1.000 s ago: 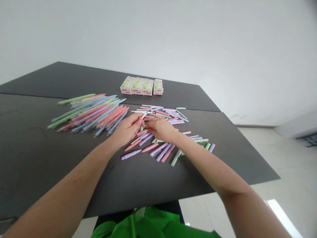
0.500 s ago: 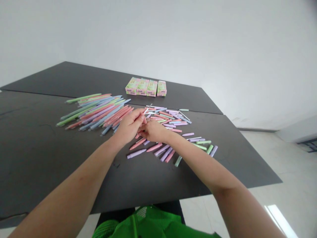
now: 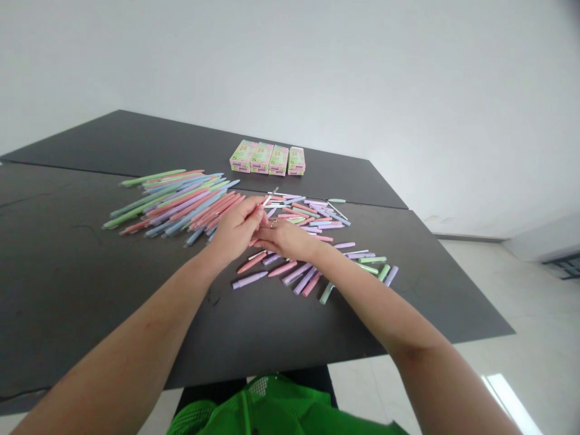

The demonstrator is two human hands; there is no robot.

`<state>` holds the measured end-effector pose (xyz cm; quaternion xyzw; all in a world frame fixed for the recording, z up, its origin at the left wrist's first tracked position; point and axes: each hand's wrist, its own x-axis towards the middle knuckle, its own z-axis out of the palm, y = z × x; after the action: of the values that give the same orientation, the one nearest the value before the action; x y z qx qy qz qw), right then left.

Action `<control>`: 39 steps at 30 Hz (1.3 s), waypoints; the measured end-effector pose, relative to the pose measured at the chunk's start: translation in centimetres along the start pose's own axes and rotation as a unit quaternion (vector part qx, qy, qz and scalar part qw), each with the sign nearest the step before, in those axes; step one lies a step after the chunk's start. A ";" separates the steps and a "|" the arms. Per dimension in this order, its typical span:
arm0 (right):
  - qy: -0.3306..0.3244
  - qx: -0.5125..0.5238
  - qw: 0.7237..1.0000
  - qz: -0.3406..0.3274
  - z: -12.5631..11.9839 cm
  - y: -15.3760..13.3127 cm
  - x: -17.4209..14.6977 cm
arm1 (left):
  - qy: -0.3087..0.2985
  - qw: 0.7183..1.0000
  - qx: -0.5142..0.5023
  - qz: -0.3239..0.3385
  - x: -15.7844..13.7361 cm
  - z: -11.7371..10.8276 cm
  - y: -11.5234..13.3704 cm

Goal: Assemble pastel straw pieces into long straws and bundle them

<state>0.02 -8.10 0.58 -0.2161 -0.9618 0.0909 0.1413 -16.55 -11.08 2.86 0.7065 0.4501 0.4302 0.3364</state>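
Note:
My left hand [image 3: 238,229] is closed around a thin white pen refill [image 3: 270,197], its greyish tip pointing up and away. My right hand [image 3: 290,238], with a ring on one finger, meets the left from the right side. Its fingers are bent in beneath the left fingers, and what they grip is hidden. Under and around both hands lie loose pastel pen parts: a pink pen barrel [image 3: 252,263], a purple pen barrel [image 3: 249,280] and several more, with white refills among them.
A heap of longer pastel pens [image 3: 181,205] with clear ends lies to the left. Several small pink-and-green boxes [image 3: 260,158] stand in a row behind. Green and purple pen parts [image 3: 383,273] lie at the right on the dark table [image 3: 254,338], which has a seam across it.
The right hand's fingers have straightened a little and shifted slightly beneath the left hand. The left hand keeps the refill in nearly the same place.

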 end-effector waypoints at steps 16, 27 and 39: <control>0.362 0.407 0.801 0.249 -3.6 0.2 -8.8 | -0.116 0.993 0.019 0.001 -1.1 2.1 -0.4; 0.320 0.387 0.832 0.237 -4.7 -0.7 -10.2 | -0.154 0.984 0.084 0.040 -1.5 2.5 -1.0; 0.271 0.364 0.869 0.198 -4.6 -0.9 -10.0 | -0.182 0.979 0.081 0.041 -1.6 2.5 -0.5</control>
<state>9.72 -12.79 2.80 -0.3515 -0.7215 0.3983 0.4441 -14.75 -12.57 0.95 0.8158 0.3855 0.2700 0.3362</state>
